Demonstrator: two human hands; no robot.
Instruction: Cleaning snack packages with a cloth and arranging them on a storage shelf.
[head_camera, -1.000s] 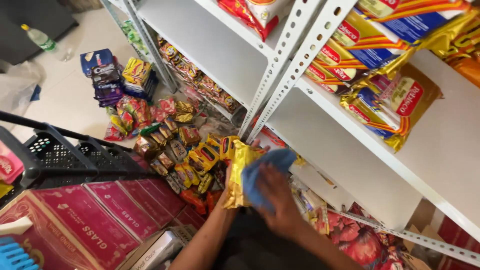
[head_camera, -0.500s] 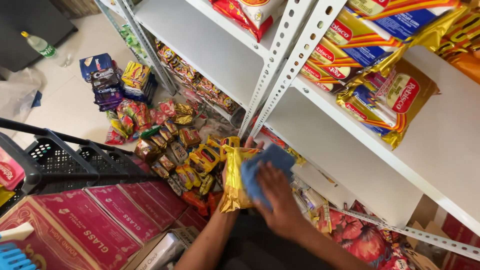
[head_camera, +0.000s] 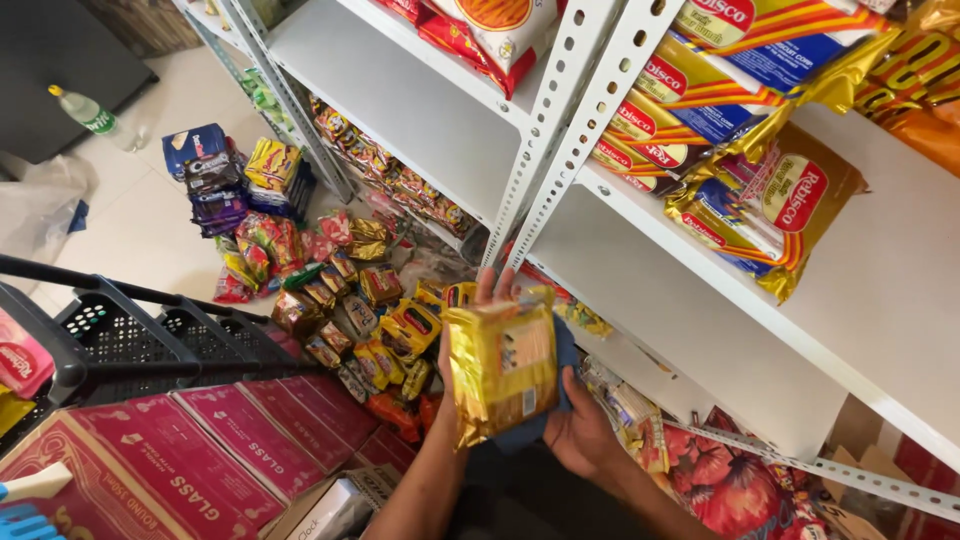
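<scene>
In the head view, we see both of the person's hands low in the centre of the frame, closed around 1 gold foil snack packet (head_camera: 502, 372) held upright with its back panel toward the camera. The left hand (head_camera: 462, 340) is behind the packet's left edge, its fingertips showing above the top seam. The right hand (head_camera: 580, 432) grips the packet's lower right corner, thumb on the face, and also presses a blue cloth (head_camera: 545, 415) against the packet's back; the cloth shows along the right edge and under the bottom.

Just behind the packet, in the centre of the frame, a heap of small snack packets (head_camera: 340, 300) lies on the pale floor, running toward the upper left, where a plastic bottle (head_camera: 90, 112) lies near a dark mat. At the left edge a black plastic basket (head_camera: 120, 345) stands above red cartons (head_camera: 190, 460) that fill the lower left corner.

A white metal rack (head_camera: 570, 130) with perforated uprights fills the upper centre and right. Its middle shelf is bare at the centre, while large gold and blue biscuit packs (head_camera: 760, 200) are stacked on the shelf at the upper right. Red bags (head_camera: 740, 485) sit at the lower right beneath the lowest shelf.
</scene>
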